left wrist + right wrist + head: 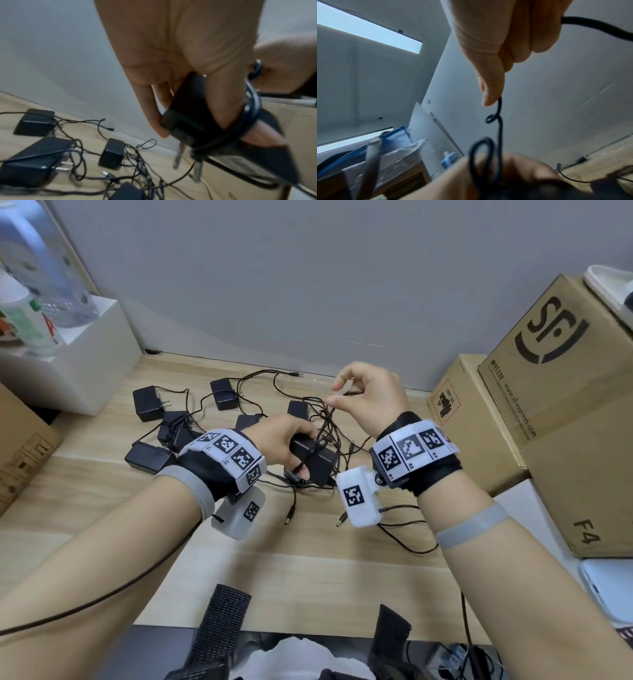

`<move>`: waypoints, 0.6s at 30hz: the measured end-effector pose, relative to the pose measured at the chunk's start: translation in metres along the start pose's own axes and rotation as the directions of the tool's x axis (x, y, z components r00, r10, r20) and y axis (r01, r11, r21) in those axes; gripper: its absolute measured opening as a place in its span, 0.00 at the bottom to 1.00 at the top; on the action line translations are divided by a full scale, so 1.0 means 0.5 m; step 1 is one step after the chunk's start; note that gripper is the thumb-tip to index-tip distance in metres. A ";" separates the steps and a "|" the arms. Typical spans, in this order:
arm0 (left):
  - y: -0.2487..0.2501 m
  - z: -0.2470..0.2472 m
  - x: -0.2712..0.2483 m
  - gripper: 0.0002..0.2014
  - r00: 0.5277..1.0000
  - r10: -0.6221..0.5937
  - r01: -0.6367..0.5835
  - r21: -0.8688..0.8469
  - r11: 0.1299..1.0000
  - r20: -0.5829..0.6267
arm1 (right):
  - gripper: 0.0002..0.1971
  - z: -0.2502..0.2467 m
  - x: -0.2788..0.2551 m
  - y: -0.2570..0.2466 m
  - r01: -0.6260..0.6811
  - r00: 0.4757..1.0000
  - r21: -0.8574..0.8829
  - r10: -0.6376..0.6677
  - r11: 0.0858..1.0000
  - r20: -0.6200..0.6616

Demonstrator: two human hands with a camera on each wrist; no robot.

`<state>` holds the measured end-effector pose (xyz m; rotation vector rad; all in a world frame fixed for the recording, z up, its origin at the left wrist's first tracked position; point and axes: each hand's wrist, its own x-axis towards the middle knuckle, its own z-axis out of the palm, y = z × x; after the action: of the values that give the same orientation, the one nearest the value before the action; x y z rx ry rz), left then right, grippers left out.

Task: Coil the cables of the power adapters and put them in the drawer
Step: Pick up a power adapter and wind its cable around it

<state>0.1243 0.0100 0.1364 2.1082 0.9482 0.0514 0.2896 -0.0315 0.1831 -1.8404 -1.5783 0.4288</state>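
Fingers and thumb of the left hand point(279, 440) are curled round a black rectangular power adapter point(313, 460), held above the light wooden tabletop point(308, 577); the left wrist view shows its two metal prongs pointing down and several turns of its thin black cable point(330, 419) already wound across the body, one turn passing over a finger point(221, 108). Just beyond and above the adapter, the right hand point(371, 402) is raised, thumb point(491, 86) and forefinger pinching the free run of that same cable, the remaining fingers loosely curled; the cable runs kinked with small loops from the pinch down to the adapter.

Below and behind the held adapter lies a tangle of loose black cables point(308, 491) with barrel plugs on the tabletop. Left of and beyond the held adapter, several further black power adapters point(147, 404) lie on the tabletop, their leads intertwined. Right of the adapter stands a stack of brown cardboard boxes point(565, 405). Far left of it sits a white box point(75, 371) carrying plastic bottles. The drawer cannot be identified in any view.
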 end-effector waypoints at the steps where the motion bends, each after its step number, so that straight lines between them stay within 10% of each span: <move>1: 0.004 -0.006 -0.004 0.23 0.999 0.029 -0.028 -0.054 0.998 0.017 | 0.15 0.004 0.003 0.012 -0.038 0.999 0.001 0.038 0.999 -0.021; 13: 0.021 -0.037 -0.029 0.24 0.981 0.172 -0.195 -0.550 0.812 -0.093 | 0.08 0.019 -0.037 0.128 -0.353 0.936 -0.021 0.353 0.935 -0.007; 18: 0.032 -0.028 -0.003 0.16 0.949 -0.017 -0.225 -0.718 0.658 -0.314 | 0.11 0.046 -0.061 0.103 -0.374 0.906 -0.058 0.378 0.926 0.190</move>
<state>0.1281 0.0117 0.1573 1.3731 0.7740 0.7255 0.3067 -0.0572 0.1266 -2.1809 -1.3480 0.7953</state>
